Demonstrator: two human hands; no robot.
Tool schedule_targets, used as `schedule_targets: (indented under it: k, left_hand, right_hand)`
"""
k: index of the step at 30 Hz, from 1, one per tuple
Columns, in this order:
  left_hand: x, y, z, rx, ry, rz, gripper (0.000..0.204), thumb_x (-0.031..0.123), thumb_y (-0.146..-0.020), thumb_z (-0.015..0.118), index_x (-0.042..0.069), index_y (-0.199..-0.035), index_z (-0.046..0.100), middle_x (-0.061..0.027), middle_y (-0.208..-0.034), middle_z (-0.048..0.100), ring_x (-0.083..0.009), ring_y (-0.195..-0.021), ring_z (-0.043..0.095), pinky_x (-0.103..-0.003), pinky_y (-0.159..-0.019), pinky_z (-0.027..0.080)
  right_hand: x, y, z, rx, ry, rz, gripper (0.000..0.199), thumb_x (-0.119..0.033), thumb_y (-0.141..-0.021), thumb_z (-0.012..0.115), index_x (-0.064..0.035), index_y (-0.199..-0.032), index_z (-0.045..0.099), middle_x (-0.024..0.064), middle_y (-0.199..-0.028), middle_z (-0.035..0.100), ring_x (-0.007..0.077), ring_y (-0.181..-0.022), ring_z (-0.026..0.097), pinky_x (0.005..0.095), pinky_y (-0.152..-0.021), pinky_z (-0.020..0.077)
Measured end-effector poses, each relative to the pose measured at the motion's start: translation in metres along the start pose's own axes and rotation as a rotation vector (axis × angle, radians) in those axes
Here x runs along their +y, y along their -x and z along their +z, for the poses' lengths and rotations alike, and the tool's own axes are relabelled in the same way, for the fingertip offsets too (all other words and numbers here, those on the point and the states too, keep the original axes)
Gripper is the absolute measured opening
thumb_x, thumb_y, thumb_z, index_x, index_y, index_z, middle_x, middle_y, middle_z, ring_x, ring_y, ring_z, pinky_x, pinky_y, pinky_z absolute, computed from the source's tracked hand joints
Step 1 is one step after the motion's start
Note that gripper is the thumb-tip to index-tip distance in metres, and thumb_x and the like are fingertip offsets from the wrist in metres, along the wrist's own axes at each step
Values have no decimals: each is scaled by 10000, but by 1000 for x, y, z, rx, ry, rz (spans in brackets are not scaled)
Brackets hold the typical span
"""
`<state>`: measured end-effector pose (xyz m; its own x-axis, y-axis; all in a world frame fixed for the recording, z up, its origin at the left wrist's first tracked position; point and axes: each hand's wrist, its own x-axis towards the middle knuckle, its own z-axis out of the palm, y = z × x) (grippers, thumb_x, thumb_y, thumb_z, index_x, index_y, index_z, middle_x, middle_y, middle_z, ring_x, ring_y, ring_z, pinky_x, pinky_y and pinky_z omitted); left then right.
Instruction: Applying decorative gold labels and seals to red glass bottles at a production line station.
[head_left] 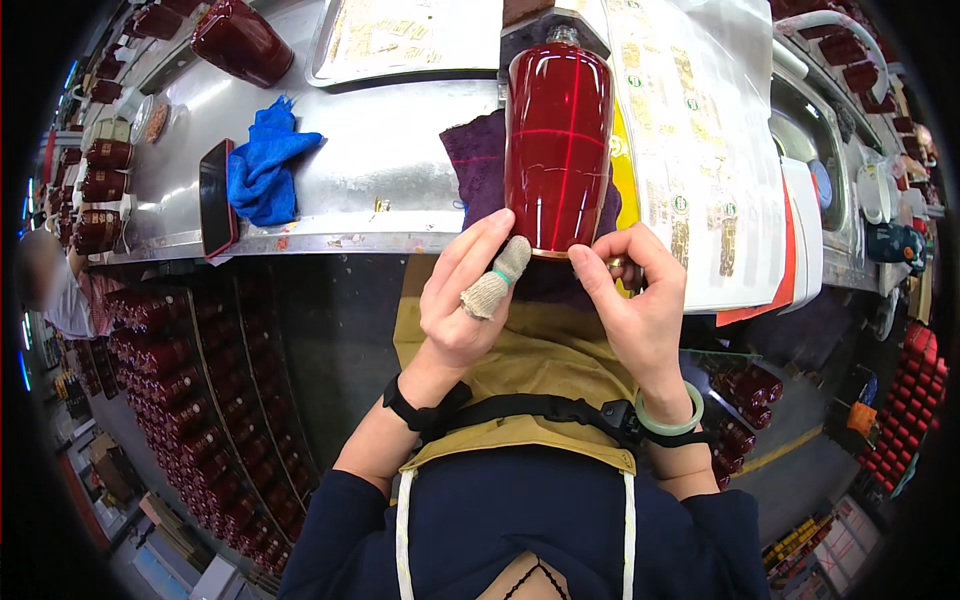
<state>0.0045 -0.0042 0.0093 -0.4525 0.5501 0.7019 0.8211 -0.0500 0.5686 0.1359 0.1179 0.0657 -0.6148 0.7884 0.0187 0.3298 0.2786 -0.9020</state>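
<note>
A glossy dark red bottle (558, 140) lies on its side at the table's front edge, its clear neck pointing away from me. Thin bright red lines cross its body. Beneath it is a dark purple cloth (474, 158). My left hand (468, 285) presses its fingers against the left of the bottle's base; one fingertip wears a knitted grey finger cover (500, 280). At the right of the base, my right hand (640, 295) sets its thumb on the rim, with the other fingers curled. Whether a small piece sits under those fingertips is hidden.
On the right lie sheets of gold decals (690, 130) on white paper. A tray (400, 45) with more gold pieces sits at the back. Leftward are a blue cloth (264, 165), a phone (216, 198) and another red bottle (242, 42). Racked red bottles (190, 420) fill the lower left.
</note>
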Motion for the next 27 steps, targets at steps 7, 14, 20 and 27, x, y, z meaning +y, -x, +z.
schedule_targets:
  k: [7,14,20,27]
  left_hand:
    - [-6,-6,4,26,-15,148,311,-99,-731,854,-26,-1020,764,-126,-1120,758,-315,-1008,736,-375,-820,631]
    - [-5,-2,7,76,-46,81,257,-133,-753,811,-28,-980,753,-140,-1094,766,-328,-991,741,-385,-820,630]
    - [-8,-1,11,87,-46,121,251,-141,-752,804,-37,-969,733,-168,-1090,765,-355,-981,742,-397,-817,632]
    - [-9,0,11,96,-64,140,279,-137,-750,752,-91,-1024,746,-163,-1114,763,-316,-1016,738,-350,-793,662]
  right_hand:
    - [-11,-9,-15,-109,66,-27,188,-139,-878,824,-4,-839,699,69,-761,636,159,-654,558,310,-618,442]
    - [-21,-13,-46,-239,66,-87,133,-96,-890,796,15,-881,723,95,-752,634,186,-676,594,322,-646,458]
    - [-12,-18,-51,-227,91,-83,137,-90,-889,797,18,-875,715,81,-737,604,167,-660,566,312,-631,431]
    - [2,-17,-54,-231,142,-55,169,-111,-894,801,28,-876,708,71,-727,583,151,-660,545,310,-630,425]
